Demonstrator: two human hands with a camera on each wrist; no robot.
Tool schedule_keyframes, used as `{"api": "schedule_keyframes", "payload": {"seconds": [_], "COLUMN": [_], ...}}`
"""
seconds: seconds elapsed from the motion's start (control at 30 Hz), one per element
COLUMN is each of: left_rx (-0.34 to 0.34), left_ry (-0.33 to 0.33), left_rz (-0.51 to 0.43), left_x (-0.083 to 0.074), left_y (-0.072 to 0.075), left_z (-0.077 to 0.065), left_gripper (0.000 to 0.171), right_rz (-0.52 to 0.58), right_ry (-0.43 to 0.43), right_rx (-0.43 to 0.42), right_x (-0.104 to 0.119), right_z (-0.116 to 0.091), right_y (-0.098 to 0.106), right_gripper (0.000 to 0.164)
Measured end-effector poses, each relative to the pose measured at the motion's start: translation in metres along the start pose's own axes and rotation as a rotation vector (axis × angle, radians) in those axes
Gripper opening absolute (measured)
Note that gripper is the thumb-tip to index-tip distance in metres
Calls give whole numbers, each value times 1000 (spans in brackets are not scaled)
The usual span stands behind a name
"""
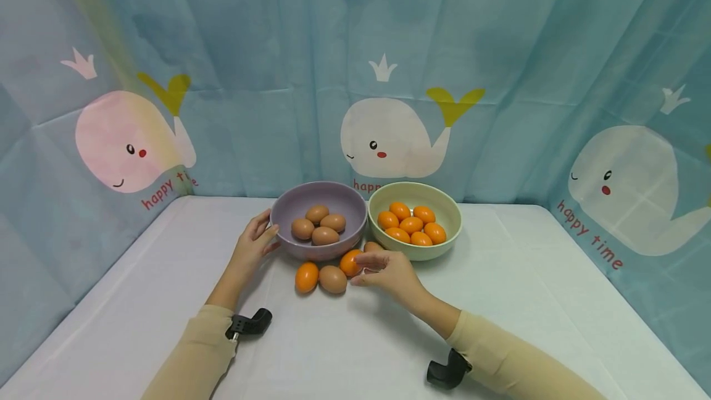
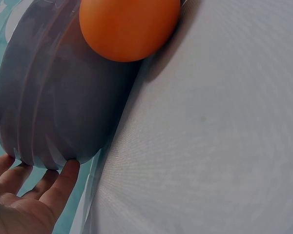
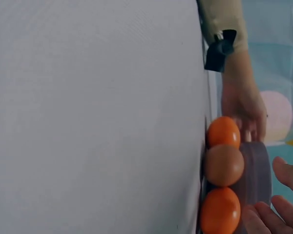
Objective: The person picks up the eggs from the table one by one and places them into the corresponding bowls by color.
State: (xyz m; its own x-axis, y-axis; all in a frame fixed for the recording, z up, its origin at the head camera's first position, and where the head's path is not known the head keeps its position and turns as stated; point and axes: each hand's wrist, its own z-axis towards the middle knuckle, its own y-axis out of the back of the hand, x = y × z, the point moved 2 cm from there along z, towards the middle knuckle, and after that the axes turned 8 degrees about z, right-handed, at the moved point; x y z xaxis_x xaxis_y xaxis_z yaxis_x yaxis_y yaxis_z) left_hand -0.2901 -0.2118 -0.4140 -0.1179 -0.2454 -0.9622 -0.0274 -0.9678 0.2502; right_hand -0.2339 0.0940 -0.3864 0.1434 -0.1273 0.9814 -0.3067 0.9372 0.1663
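My left hand [image 1: 252, 242] touches the left side of the purple bowl [image 1: 283, 199], its fingertips [image 2: 71, 168] against the outer wall. Several brown eggs [image 1: 324, 236] lie in that bowl. Before it on the table sit an orange egg [image 1: 307, 277], a brown egg [image 1: 332, 279], a second orange egg [image 1: 350, 262] and another brown egg [image 1: 373, 246] partly hidden behind the right hand. My right hand [image 1: 391, 273] is right beside the second orange egg, fingertips overlapping its edge in the head view. Fingers and thumb are spread apart with nothing between them in the right wrist view.
A pale green bowl [image 1: 452, 218] holding several orange eggs [image 1: 411, 225] stands against the purple bowl's right side. Behind both bowls hangs a blue curtain [image 1: 266, 110] with printed whales. White cloth covers the table [image 1: 528, 289]. Black wrist mounts [image 1: 447, 370] stick out from the sleeves.
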Motion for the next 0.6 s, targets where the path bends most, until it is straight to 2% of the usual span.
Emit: {"api": "schedule_keyframes", "payload": {"seconds": [0.2, 0.6], "left_rx": [-2, -1], "left_ry": [1, 7], "left_rz": [-5, -11], "left_x": [-1, -1], "left_y": [-1, 0], "left_z": [0, 1], "left_gripper": [68, 69], "right_rz": [-21, -157], "right_ry": [26, 90], "right_rx": [6, -7], "right_x": [-1, 3], "right_z": [3, 10], "right_y": [-11, -31], "right_gripper": [41, 41]}}
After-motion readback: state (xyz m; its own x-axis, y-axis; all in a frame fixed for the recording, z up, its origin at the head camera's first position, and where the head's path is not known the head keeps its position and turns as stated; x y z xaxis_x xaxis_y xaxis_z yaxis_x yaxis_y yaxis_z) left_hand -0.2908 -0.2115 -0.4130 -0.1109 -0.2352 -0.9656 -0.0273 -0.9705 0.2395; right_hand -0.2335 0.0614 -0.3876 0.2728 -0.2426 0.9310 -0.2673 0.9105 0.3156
